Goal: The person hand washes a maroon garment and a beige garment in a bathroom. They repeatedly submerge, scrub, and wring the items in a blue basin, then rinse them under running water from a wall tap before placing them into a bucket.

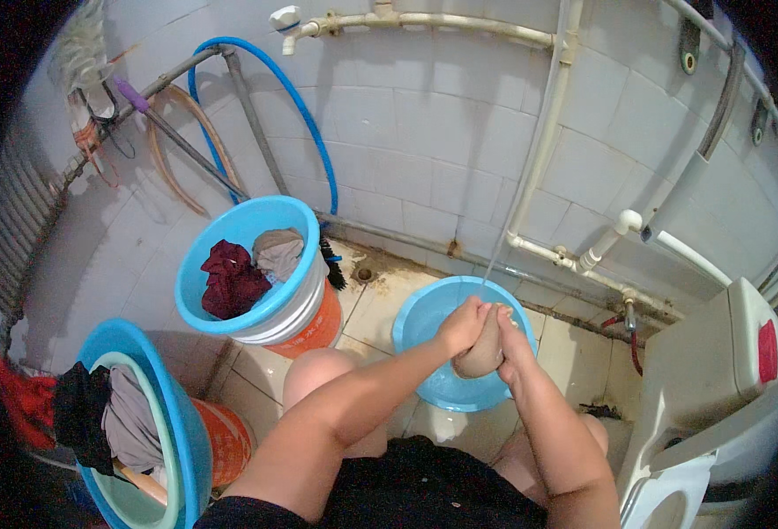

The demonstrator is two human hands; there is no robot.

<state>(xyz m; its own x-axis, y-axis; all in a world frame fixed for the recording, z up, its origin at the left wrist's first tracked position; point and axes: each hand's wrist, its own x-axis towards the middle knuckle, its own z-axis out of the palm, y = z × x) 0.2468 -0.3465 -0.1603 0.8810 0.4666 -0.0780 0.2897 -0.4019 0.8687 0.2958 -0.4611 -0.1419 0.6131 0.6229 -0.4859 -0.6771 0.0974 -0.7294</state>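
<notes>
Over a blue basin (421, 310) on the tiled floor, I hold a wet beige-grey cloth (480, 357). My left hand (464, 326) is closed on its left side, and my right hand (517, 346) grips it from the right. The cloth is bunched up, its lower end hanging down inside the basin's rim. A thin stream of water (496, 251) falls from above toward my hands. Which kind of garment or cloth it is, I cannot tell.
A blue basin (197, 304) on an orange-and-white bucket (311, 328) holds a maroon garment (230, 280) and a grey one (279, 254). Nearer left, tilted basins (98, 339) hold black and grey clothes. A toilet (697, 370) stands right; pipes (530, 251) run along the wall.
</notes>
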